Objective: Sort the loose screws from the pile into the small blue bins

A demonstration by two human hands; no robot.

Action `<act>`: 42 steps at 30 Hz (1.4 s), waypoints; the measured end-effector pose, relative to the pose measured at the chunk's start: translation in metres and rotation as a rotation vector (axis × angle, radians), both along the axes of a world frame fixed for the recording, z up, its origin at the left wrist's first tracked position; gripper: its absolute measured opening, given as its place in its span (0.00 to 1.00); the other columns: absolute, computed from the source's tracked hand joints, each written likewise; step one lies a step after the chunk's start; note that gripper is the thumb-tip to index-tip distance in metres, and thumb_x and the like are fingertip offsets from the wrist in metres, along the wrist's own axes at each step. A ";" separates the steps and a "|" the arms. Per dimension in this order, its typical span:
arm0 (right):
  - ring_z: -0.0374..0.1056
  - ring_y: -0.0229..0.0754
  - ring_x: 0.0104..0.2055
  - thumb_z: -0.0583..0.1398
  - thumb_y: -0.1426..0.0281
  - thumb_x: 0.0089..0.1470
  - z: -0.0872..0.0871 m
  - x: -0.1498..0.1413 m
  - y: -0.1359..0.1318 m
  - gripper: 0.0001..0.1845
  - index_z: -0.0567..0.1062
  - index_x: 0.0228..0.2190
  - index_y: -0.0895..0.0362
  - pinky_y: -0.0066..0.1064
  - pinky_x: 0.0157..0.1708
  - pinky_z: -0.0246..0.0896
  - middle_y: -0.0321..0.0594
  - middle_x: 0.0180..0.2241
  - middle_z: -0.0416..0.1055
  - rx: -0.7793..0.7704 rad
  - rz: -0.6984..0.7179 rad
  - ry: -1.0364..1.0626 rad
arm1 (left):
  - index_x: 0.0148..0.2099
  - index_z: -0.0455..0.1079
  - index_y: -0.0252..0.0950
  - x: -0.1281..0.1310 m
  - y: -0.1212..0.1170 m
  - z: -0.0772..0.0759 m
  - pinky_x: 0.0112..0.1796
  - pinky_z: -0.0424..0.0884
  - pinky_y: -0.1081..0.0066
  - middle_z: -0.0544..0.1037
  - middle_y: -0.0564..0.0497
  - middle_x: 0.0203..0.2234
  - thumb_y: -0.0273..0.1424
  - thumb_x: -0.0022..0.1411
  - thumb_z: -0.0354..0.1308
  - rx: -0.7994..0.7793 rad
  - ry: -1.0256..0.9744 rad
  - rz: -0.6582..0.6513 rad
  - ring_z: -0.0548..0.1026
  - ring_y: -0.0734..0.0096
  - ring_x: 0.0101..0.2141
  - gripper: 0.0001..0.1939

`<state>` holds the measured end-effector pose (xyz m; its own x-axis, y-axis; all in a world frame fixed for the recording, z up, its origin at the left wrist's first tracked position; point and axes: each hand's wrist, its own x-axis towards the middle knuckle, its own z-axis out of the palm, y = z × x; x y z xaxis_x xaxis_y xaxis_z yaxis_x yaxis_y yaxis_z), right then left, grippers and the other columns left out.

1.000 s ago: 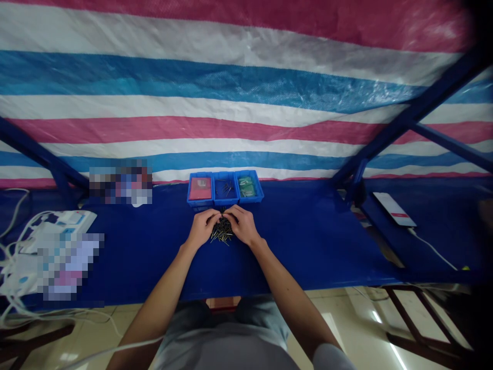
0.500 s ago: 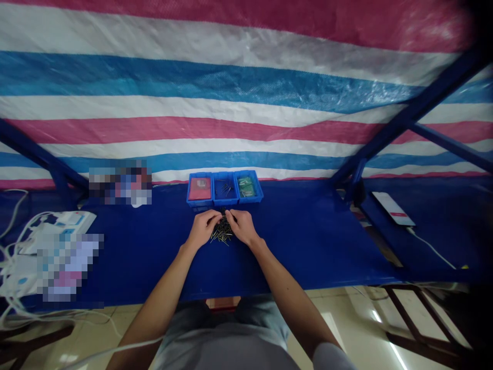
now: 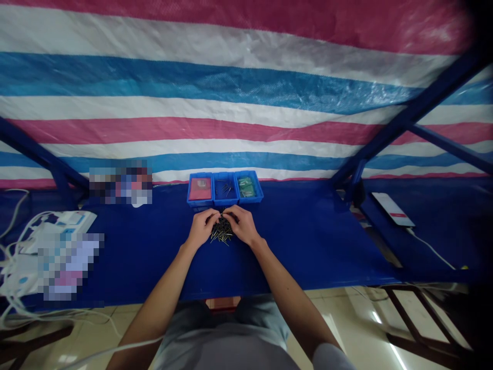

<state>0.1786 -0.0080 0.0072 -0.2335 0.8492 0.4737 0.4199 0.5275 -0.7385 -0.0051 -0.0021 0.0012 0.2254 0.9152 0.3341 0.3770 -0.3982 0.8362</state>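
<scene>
A small pile of dark screws (image 3: pixel 221 232) lies on the blue table (image 3: pixel 154 252) in front of me. My left hand (image 3: pixel 201 227) rests at the pile's left edge with its fingers curled and pinched together over the screws. My right hand (image 3: pixel 241 224) sits at the pile's right edge, fingers also pinched, and the two sets of fingertips meet above the pile. What the fingers hold is too small to name. Just behind the hands stand three joined blue bins: a left bin (image 3: pixel 200 189) with red content, a middle bin (image 3: pixel 225 188) with a few screws, a right bin (image 3: pixel 248 186) with green parts.
A white power strip with cables (image 3: pixel 50 231) lies at the table's left. A phone on a cable (image 3: pixel 393 209) rests on the right-hand surface. Blue metal frame bars (image 3: pixel 389 133) rise on both sides before a striped tarpaulin (image 3: pixel 231 103). The table's front edge runs just above my lap.
Both hands stayed at the pile. The fingertips parted slightly half a second ago and have come together again above the screws.
</scene>
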 end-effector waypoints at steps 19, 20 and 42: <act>0.61 0.37 0.27 0.49 0.60 0.69 -0.003 -0.001 0.000 0.21 0.69 0.26 0.55 0.28 0.31 0.53 0.35 0.24 0.66 -0.012 -0.076 -0.136 | 0.34 0.73 0.35 0.000 0.000 -0.001 0.35 0.68 0.74 0.76 0.52 0.25 0.37 0.69 0.53 0.018 0.015 -0.006 0.73 0.72 0.28 0.14; 0.60 0.36 0.26 0.49 0.60 0.69 -0.003 -0.001 0.001 0.22 0.68 0.25 0.55 0.28 0.30 0.52 0.35 0.23 0.65 -0.012 -0.085 -0.145 | 0.34 0.73 0.35 0.000 0.000 0.000 0.35 0.68 0.74 0.76 0.52 0.25 0.37 0.69 0.53 0.023 0.018 -0.009 0.73 0.72 0.28 0.14; 0.69 0.39 0.34 0.53 0.63 0.67 -0.006 0.001 0.001 0.14 0.75 0.36 0.55 0.29 0.36 0.59 0.40 0.32 0.74 0.011 -0.032 -0.080 | 0.34 0.74 0.35 0.000 -0.001 0.000 0.34 0.69 0.73 0.76 0.51 0.25 0.38 0.68 0.53 0.006 0.004 0.012 0.73 0.71 0.27 0.15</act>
<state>0.1792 -0.0071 0.0010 -0.2441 0.8516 0.4638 0.4939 0.5208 -0.6963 -0.0049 -0.0031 0.0016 0.2155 0.9159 0.3387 0.3848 -0.3985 0.8325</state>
